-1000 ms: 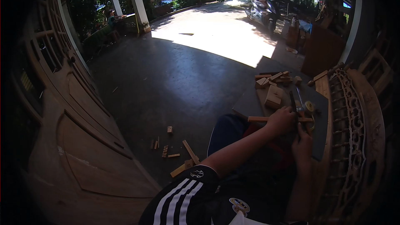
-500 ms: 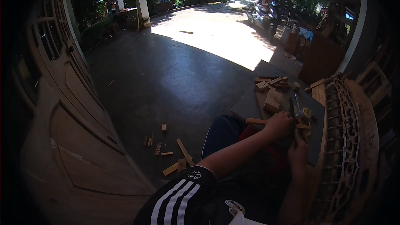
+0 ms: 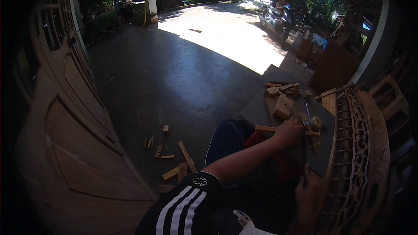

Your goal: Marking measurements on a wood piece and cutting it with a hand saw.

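Observation:
My left hand (image 3: 288, 131) is closed around a narrow wooden strip (image 3: 265, 129), pressing it down on a dark work board (image 3: 252, 112). The strip's ends stick out on both sides of the fingers. Nearer my body, my right hand (image 3: 308, 185) grips the handle end of a long, dark, thin file (image 3: 304, 152). Its blade runs forward and lies across the strip just right of my left fingers. A wooden block (image 3: 284, 106) sits just beyond my left hand. A yellow tape measure (image 3: 316, 122) lies to the right of it.
Small wood offcuts (image 3: 283, 89) are heaped at the board's far end. A carved wooden headboard-like panel (image 3: 359, 148) stands close on the right. Wood scraps (image 3: 183, 161) lie on the floor to the left, before a wooden door (image 3: 82, 139). A motorbike (image 3: 276, 19) and a seated person (image 3: 120, 6) are farther off.
My right hand has drawn the file back toward my body, away from the left hand. The left hand and the strip stay nearly in place. The view has shifted slightly.

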